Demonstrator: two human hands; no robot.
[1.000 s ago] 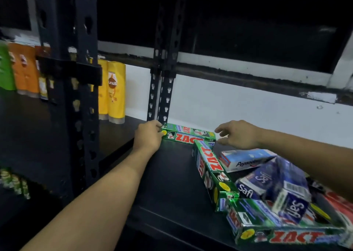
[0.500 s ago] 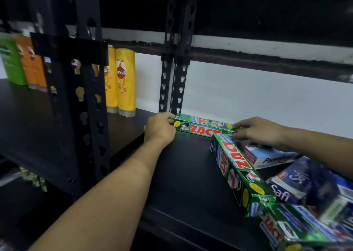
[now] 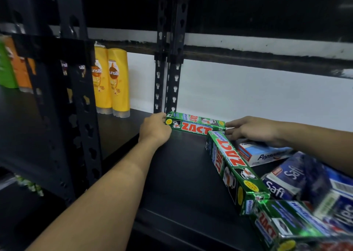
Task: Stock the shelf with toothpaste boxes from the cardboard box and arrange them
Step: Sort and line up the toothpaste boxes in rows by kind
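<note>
One Zact box between left grip and right grip

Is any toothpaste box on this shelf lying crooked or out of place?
The back ZACT box lies straight along the wall, with the left hand and right hand at its ends. A second ZACT box lies askew, pointing forward, and Safi boxes are heaped untidily at right.

Glossy cardboard toothpaste box on matt black shelf.
</note>
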